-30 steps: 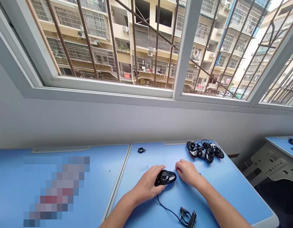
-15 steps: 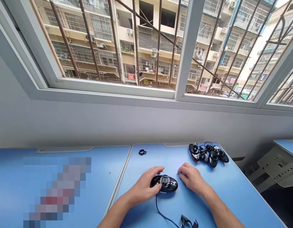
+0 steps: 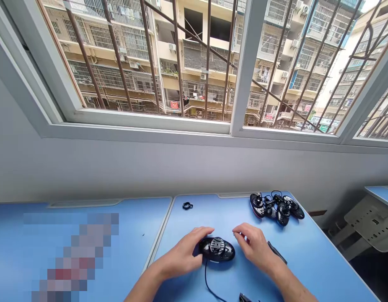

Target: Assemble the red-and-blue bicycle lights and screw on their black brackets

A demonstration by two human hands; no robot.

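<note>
Blue tabletop [image 3: 234,209] carries everything here, two desks set edge to edge beneath a barred window [image 3: 247,67]. Off to the left of the work sits a small black ring [image 3: 187,205], well apart from the hands. The left hand [image 3: 181,256] curves over the left end of a wired computer mouse [image 3: 223,250], its fingers [image 3: 202,231] wrapped across the glossy black shell and pressing it to the desk. That shell looks light and stiff but slick, and probably brittle at its thin edges, so the sides of the body seem the safest place to take hold, clear of the round ribbed disc [image 3: 217,246] set in its top and the thin black cable [image 3: 206,281] trailing toward the near edge. The right hand [image 3: 253,247] hovers just beside the mouse, fingers drawn into a loose pinch; whether they grip anything tiny, I cannot tell. Just past it lies a dark strip [image 3: 276,252], and farther back sits a tangled heap of black mouse parts [image 3: 275,208].
</note>
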